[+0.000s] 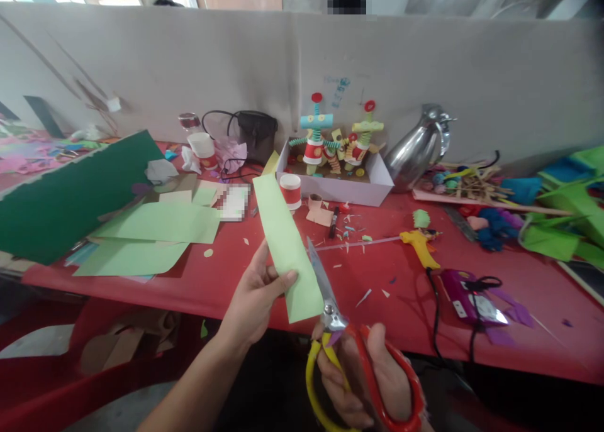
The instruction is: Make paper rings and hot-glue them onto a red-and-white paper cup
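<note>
My left hand pinches a long strip of light green paper between thumb and fingers, holding it tilted above the front of the red table. Around the handles of a pair of scissors, one handle red and one yellow, my right hand is closed. The metal blades point up and away from me, close beside the strip's right edge near its lower end. Whether a blade touches the paper I cannot tell. More light green sheets lie on the table to the left.
A white box with paper-cup figures stands at the back, beside a metal jug. A yellow glue gun and a purple device with black cords lie right. Paper scraps dot the red table. A green board leans left.
</note>
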Motion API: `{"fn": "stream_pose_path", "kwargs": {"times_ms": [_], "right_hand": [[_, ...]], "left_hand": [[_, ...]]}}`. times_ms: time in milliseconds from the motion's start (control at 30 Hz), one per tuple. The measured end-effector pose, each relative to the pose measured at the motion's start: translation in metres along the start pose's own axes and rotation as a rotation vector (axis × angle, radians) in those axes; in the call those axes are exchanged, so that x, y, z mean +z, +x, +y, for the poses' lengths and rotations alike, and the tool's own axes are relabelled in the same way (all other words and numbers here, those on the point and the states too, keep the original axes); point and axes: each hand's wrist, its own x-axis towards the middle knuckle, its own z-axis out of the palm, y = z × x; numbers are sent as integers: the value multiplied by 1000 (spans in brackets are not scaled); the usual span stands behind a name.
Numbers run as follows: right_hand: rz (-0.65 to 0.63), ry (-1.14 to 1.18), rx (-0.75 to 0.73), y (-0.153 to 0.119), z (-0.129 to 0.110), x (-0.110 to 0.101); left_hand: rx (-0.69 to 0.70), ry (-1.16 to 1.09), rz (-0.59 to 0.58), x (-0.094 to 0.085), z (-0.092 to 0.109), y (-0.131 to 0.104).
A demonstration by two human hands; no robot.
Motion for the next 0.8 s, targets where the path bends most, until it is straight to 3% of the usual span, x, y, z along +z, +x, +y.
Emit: {"fn": "stream_pose_path", "kwargs": {"times_ms": [233,467,600,700,800], "right_hand": [[143,-109,60,-6,0,9],[45,-54,54,-8,3,5],[50,-60,50,-7,6,1],[110,-134,10,-5,8,4],[216,-225,-26,-4,9,9]], "left_hand": [[-19,-14,35,-1,-3,-9],[-21,-26,38,-3,0,-13],[-36,-9,18,-5,0,-14],[-47,-22,21,-6,2,-8],[-31,-127,112,-6,7,5]]}}
